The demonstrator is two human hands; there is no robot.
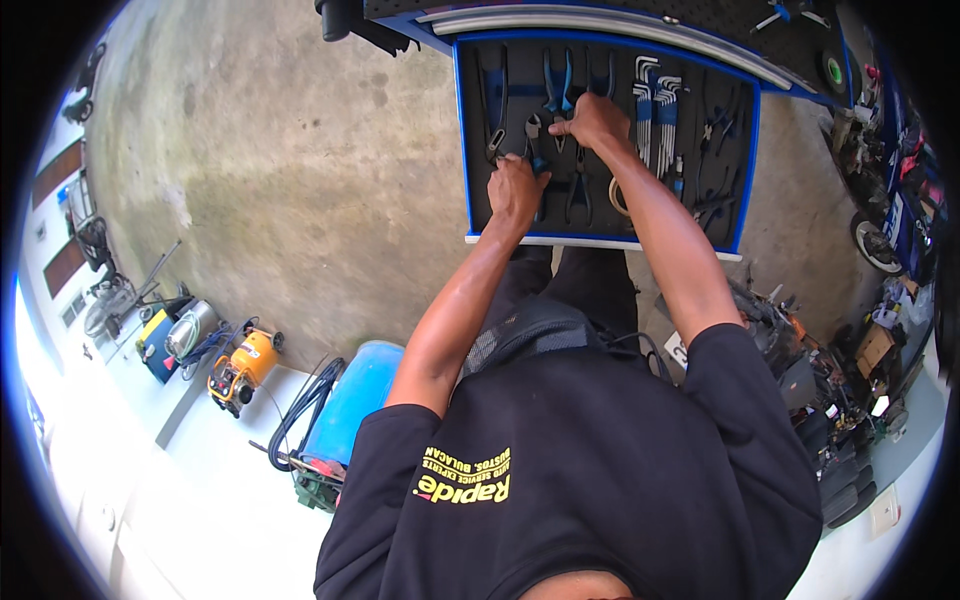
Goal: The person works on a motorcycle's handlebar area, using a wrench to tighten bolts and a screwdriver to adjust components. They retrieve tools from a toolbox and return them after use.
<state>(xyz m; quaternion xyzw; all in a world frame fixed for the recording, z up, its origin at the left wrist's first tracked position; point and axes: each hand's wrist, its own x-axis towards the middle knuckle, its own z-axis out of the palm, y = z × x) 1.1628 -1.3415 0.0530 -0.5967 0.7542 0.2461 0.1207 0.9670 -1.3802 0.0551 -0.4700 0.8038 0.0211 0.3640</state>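
Note:
An open tool drawer (640, 238) with a blue rim and dark foam lies in front of me. My left hand (514, 192) is closed low over its left part, thumb on the handle of dark-jawed pliers (533, 130); the curled fingertips are hidden. Long-handled adjustable pliers (494, 110) lie just beyond it. My right hand (597, 122) reaches over the middle, its thumb stretched left across blue-handled pliers (558, 75) and apart from the fingers, whose tips are partly hidden. Another pair of pliers (578, 200) lies between my hands, handles toward me.
Hex keys (655, 110) fill slots right of my right hand, beside a tape roll (619, 195) and more pliers (712, 125). The tool cabinet's top (640, 25) overhangs the drawer. A blue barrel (352, 400) and orange compressor (245, 365) stand left; parts clutter (840, 390) lies right.

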